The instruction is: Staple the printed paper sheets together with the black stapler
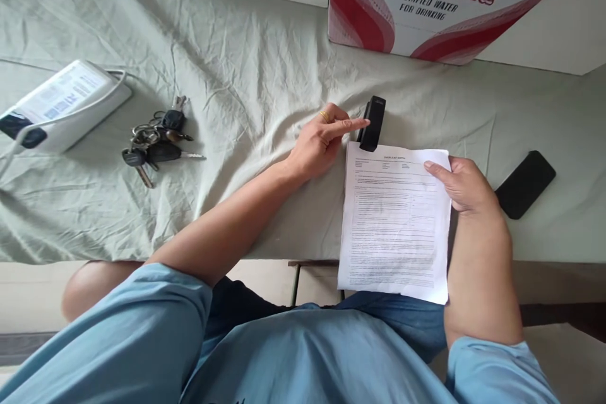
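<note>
My left hand point(318, 141) reaches in from the left with its index finger stretched out. That fingertip touches the side of a black stapler point(377, 120); the other visible fingers are bent, and the thumb is hidden. The stapler's lower end overlaps the top left corner of a printed sheet of paper point(394, 227). Whether the paper lies between its jaws, I cannot tell. My right hand point(466, 183) grips the sheet at its upper right edge, thumb on top and fingers underneath. The lower part of the paper hangs past the bed's edge above my lap.
A black phone point(526, 184) lies right of my right hand. Farther left are a bunch of keys point(158, 142) and a white device point(76, 107) with a cable around it. A Wahaha water box point(426, 31) stands at the back on the wrinkled green sheet point(246, 63).
</note>
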